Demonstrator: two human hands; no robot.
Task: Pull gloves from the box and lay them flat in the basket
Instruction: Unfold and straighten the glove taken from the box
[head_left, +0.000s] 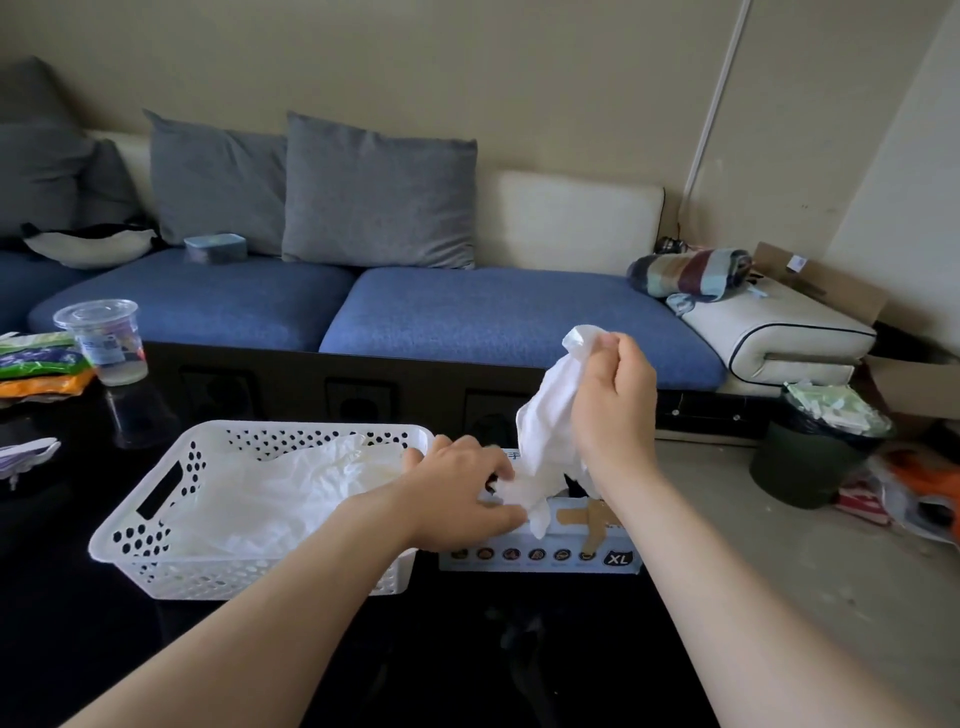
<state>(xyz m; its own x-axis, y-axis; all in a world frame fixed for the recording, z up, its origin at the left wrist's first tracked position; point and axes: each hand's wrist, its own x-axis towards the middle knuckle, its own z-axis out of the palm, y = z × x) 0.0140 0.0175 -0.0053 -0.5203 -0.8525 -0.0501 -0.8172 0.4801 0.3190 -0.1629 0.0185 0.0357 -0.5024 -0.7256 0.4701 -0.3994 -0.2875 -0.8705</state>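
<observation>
Left hand (460, 493) presses the glove box (618, 535) down, fingers spread; right hand (613, 395) pinches a white glove (550, 415) hanging lengthwise below its fingertips, with the basket (249, 574) off to their left.

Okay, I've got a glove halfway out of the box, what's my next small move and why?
Probably lift the right hand a little higher. The glove it pinches has its lower end at the box opening, beside the left hand resting on the box, so it likely must come free before going to the basket.
</observation>
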